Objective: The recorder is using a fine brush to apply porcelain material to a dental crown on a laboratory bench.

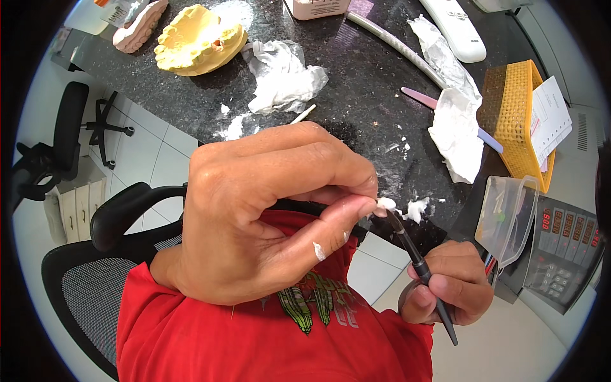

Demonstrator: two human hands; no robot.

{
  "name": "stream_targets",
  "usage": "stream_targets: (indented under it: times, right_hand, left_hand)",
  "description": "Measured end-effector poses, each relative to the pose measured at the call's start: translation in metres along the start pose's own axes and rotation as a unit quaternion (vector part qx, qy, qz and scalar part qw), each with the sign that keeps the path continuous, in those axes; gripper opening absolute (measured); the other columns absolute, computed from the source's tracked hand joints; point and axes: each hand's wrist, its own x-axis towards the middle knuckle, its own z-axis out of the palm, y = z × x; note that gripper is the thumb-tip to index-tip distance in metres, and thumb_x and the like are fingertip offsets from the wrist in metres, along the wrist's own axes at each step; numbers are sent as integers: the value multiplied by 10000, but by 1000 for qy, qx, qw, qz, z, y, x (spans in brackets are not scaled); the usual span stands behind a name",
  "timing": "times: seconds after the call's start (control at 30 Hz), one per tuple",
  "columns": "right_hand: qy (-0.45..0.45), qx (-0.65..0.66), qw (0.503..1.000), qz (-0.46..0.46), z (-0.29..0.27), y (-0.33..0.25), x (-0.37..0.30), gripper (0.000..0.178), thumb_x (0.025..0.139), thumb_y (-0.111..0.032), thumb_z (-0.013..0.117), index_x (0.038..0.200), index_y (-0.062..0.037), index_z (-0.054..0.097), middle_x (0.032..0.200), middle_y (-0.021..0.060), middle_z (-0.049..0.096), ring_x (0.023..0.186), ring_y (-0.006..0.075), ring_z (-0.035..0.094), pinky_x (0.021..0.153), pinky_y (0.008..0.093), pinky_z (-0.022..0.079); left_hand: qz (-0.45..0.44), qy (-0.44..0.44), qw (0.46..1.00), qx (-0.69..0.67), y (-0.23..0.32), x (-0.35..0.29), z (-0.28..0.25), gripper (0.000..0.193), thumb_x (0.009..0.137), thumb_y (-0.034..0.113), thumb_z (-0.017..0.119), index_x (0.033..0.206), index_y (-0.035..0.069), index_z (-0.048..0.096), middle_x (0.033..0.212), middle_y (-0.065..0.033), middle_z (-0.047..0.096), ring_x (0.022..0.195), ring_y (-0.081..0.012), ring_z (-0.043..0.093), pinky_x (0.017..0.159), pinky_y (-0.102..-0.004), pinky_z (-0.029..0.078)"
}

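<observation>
My left hand (254, 204) is large in the middle, its thumb and fingertips pinching a small white piece (386, 204), too small to name surely. There is a white smear on the thumb. Lower right, my right hand (455, 280) grips a slim black-handled brush (420, 267) that slants up to the left. The brush's brownish tip touches the white piece or lies right against it. White crumbs (417, 209) lie on the dark counter just beyond the fingertips. My palm hides part of the counter's edge.
On the speckled dark counter (356, 83) are a yellow dental cast (197, 44), a pink cast (139, 28), crumpled tissues (283, 76) and a metal-sheathed hose (401, 48). To the right stand a yellow basket (509, 114), a clear plastic box (503, 216) and a device with red digits (563, 248).
</observation>
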Motion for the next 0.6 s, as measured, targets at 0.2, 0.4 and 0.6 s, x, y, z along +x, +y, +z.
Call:
stream_targets:
  times: [0.2,0.4,0.6]
  right_hand:
    - [1,-4,1000,-5,-1,-1,0,244,710,-51,747,909,-43,607,692,66,608,534,155,594,402,223,488]
    - [-3,-6,1000,-4,1,0,-1,238,711,-45,741,905,-41,602,699,69,606,538,157,595,399,222,484]
    - [-2,-9,1000,-7,0,-1,0,229,708,-42,744,886,-39,600,692,75,606,534,159,595,398,222,483]
  left_hand:
    - [-4,4,1000,-2,2,-1,0,93,715,-74,658,806,-58,645,796,-165,641,728,-193,678,607,-231,554]
    - [-5,6,1000,-4,0,-1,1,102,704,-85,656,801,-55,646,796,-161,639,724,-191,676,608,-229,554]
    - [-8,11,1000,-10,0,-2,1,102,700,-86,658,796,-56,647,797,-163,637,715,-184,672,606,-226,552]
